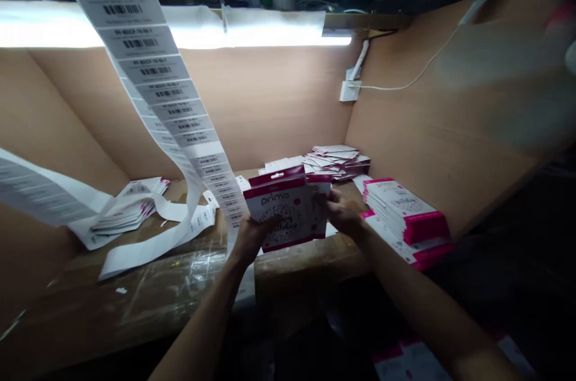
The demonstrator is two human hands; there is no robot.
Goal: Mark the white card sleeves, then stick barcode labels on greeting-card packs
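Observation:
In front of me, flat white packets (285, 201) with dark pink edges, hang holes and "happy birthday" print are held upright and overlapping. My left hand (249, 239) is closed on their left side, its thumb across the front. At the right, my right hand (342, 210) grips another such packet (318, 222) by its edge, partly behind the front one. How many packets are held I cannot tell. A long strip of barcode labels (177, 93) hangs from above and runs down just beside my left hand.
Packet stacks lie at right (396, 207), at the back (337, 160) and at left (130, 210), where loose label loops (148, 249) curl over the taped bench (193, 285). Cardboard walls (279, 99) enclose it under a light tube (270, 30). More packets (409, 363) show below right.

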